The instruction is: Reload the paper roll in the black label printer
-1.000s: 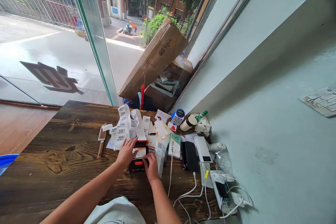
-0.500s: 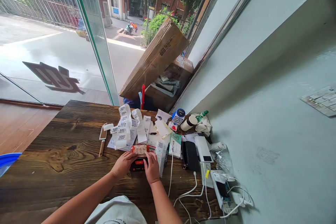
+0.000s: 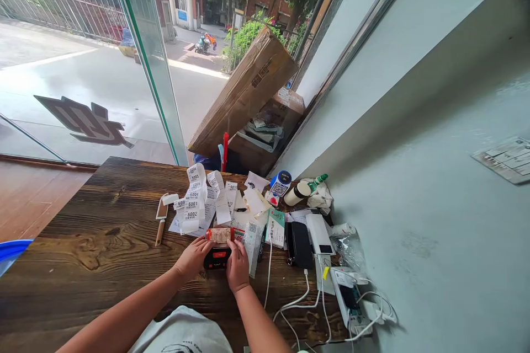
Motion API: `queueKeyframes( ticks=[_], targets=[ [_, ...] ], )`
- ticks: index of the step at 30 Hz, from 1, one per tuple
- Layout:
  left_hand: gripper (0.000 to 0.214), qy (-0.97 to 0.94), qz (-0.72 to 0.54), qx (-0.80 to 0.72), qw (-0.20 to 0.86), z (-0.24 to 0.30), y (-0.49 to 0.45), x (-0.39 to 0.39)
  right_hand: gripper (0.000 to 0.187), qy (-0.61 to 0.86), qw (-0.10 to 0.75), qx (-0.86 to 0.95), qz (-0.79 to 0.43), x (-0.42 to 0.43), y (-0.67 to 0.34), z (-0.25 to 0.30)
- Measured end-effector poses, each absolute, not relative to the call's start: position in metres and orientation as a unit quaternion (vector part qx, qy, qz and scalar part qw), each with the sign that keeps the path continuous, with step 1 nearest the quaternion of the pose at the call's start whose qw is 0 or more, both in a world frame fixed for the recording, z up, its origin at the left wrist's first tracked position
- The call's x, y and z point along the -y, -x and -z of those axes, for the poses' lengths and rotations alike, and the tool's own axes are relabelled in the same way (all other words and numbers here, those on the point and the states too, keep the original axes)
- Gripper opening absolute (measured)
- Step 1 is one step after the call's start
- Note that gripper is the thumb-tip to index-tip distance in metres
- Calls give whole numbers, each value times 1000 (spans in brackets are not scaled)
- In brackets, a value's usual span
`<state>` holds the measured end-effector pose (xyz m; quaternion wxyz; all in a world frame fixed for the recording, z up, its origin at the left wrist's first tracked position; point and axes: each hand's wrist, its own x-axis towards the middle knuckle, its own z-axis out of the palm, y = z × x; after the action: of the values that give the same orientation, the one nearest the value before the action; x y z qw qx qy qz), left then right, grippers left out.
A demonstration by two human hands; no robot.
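Note:
In front of me on the table sits a small black-and-red portable label printer (image 3: 218,257). Its raised top part, a red-edged cover with something pale brown behind it (image 3: 220,235), faces me. My left hand (image 3: 194,258) grips the left side of this cover, fingers bent against it. On the opposite side, my right hand (image 3: 237,266) holds the cover's right edge, thumb and fingers closed on it. What the inside of the printer contains is too small to make out. Just beyond lie curling white strips of printed number labels (image 3: 192,204).
Left of the labels lies a wooden-handled peeler-like tool (image 3: 160,223). To the right are a green-and-white box (image 3: 275,228), a black case (image 3: 300,246), a white power bank (image 3: 319,235) and white cables (image 3: 292,306). A blue-and-white round container (image 3: 281,183) stands near the wall.
My right hand's fingers have drawn up to the cover's right edge, showing more of the printer's front. The cover stays raised, and my left hand has barely shifted.

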<state>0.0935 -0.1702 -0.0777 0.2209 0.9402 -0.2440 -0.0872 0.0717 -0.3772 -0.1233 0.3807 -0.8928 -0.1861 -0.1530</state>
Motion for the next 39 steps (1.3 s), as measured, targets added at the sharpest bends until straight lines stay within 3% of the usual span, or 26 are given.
queueKeyframes(
  ticks=[6,9,13,19,25,34,39],
  targets=[
    [48,-943,33,227,240,79,-76,174,49,884,420,128,158,379,-73,124],
    [60,-954,-16,109,277,99,-53,177,47,883,433,65,166,376,-59,133],
    [75,-933,23,4,359,121,-40,175,39,882,446,27,151,370,-35,152],
    [65,-905,93,16,415,118,-50,166,36,875,465,4,133,367,-26,170],
    [73,-893,121,13,434,119,-47,165,35,869,478,12,123,375,-28,174],
    [78,-897,170,47,406,105,-49,160,56,874,469,38,124,377,-24,184],
    [52,-918,111,4,380,99,-17,142,53,877,455,41,147,375,-15,194]
  ],
)
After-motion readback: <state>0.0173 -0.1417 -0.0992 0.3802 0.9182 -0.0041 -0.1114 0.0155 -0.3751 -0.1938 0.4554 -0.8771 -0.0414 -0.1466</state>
